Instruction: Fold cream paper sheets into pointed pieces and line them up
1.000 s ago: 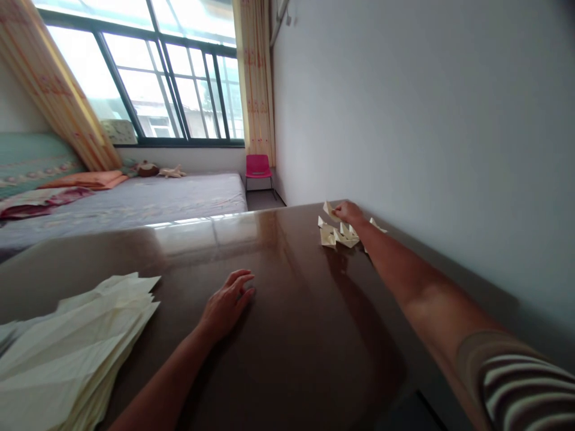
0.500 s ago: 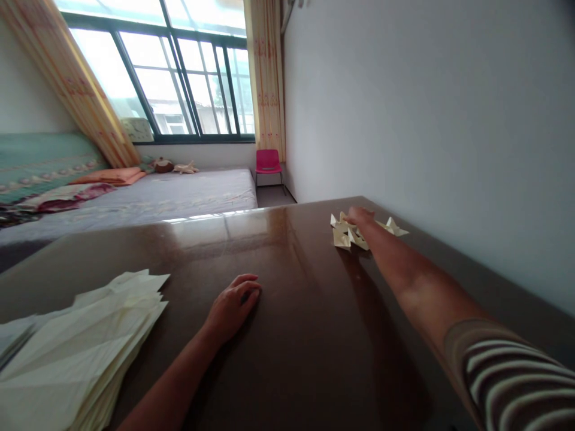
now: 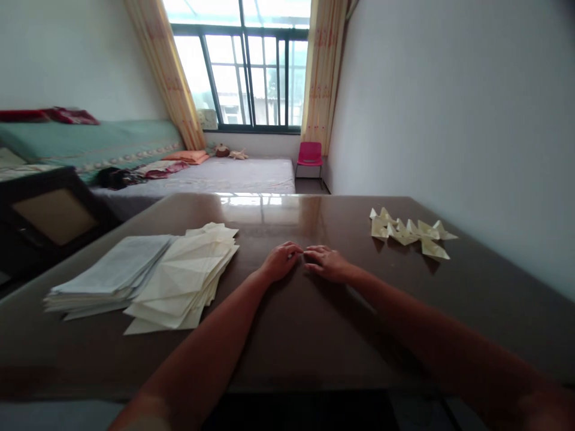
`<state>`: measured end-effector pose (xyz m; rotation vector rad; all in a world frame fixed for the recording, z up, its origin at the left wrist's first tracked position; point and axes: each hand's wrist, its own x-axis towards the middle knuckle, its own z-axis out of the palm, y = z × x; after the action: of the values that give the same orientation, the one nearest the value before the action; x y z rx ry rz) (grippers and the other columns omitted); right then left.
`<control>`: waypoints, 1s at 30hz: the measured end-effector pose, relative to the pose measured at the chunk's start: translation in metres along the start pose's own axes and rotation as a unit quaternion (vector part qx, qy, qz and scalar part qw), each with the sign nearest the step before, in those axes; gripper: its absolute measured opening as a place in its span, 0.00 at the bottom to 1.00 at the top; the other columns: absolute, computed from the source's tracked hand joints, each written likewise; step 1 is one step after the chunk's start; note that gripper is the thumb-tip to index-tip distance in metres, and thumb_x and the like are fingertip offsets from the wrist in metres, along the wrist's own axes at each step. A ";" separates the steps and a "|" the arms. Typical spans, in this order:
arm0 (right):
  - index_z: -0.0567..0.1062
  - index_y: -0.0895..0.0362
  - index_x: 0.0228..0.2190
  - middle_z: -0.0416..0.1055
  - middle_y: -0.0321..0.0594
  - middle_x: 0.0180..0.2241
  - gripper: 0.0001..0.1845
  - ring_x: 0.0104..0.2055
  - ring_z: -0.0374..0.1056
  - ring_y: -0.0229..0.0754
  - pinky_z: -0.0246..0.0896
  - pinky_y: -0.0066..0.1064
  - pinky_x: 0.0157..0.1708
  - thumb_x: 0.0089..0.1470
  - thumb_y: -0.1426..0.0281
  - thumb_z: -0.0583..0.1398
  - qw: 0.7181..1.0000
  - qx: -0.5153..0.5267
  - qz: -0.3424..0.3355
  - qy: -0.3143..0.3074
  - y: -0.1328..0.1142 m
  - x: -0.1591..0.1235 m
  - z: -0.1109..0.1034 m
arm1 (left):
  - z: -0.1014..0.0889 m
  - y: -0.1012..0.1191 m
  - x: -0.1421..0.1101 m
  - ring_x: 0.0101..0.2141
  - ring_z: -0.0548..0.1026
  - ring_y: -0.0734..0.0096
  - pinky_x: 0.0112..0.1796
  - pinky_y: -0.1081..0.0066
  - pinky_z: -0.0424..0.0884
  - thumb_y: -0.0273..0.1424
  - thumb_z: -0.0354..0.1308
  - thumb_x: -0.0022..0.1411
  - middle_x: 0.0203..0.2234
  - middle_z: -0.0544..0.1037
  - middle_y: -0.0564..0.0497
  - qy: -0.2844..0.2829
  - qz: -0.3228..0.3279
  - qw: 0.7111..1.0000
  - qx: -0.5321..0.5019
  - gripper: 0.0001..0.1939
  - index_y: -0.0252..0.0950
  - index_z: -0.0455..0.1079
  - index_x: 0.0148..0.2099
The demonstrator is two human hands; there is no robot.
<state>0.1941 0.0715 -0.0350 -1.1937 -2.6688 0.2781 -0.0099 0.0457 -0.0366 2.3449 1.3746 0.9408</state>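
Observation:
My left hand (image 3: 280,261) and my right hand (image 3: 326,263) rest side by side on the middle of the dark brown table (image 3: 314,323), fingertips almost touching, fingers lying flat with nothing in them. A cluster of small folded cream paper shapes (image 3: 408,232) lies at the table's far right, apart from my right hand. To the left of my left hand sits a stack of creased cream paper sheets (image 3: 188,281), with a flatter pile of pale sheets (image 3: 112,275) beside it.
A white wall (image 3: 449,108) runs along the table's right side. Beyond the table are a bed (image 3: 215,173), a pink chair (image 3: 309,154), a window with curtains (image 3: 251,66), and a dark piece of furniture (image 3: 45,215) at the left.
My right hand has left the folded paper shapes and come back to the table's middle beside my left hand. The view has swung left and straightened.

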 end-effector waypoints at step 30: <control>0.67 0.48 0.54 0.62 0.37 0.58 0.23 0.60 0.55 0.45 0.49 0.43 0.57 0.60 0.58 0.49 0.995 -0.023 0.022 0.094 -0.013 -0.014 0.017 | -0.148 -0.043 -0.083 0.43 0.74 0.46 0.38 0.59 0.70 0.33 0.57 0.51 0.41 0.76 0.34 -0.059 -0.440 0.826 0.347 0.17 0.32 0.74 0.43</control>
<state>0.1890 0.0511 -0.0491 -1.2272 -2.5029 0.1042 -0.1636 -0.0163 0.0197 1.6477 2.6756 -0.0077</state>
